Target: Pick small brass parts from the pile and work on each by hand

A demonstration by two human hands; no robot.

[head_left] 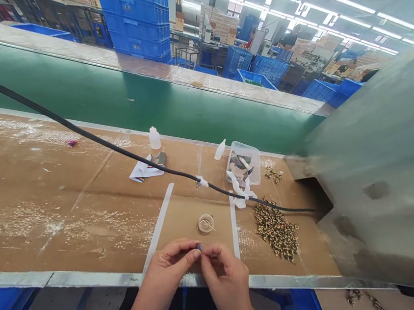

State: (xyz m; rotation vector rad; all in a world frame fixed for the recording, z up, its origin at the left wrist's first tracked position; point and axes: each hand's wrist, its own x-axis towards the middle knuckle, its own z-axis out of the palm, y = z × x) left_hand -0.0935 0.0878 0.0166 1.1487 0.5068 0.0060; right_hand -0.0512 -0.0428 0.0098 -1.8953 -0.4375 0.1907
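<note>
Above the front edge of the cardboard-covered bench, my left hand (165,270) pinches a small dark blue piece (199,247) between thumb and fingertips. My right hand (225,274) meets it from the other side, thumb and fingers closed at the same piece, which they largely hide; its exact kind is too small to tell. Just beyond the fingertips stands a small round clear tub (206,223) with a thin yellowish stick in it. To the right lies a heap of small brass-and-black metal parts (277,229).
A black cable (171,170) crosses above the bench, tied with white strips. Behind it are two white squeeze bottles (155,138), a folded cloth (158,159) and a clear plastic box (254,167). A green belt (104,94) runs along the back; a metal housing (386,170) bounds the right.
</note>
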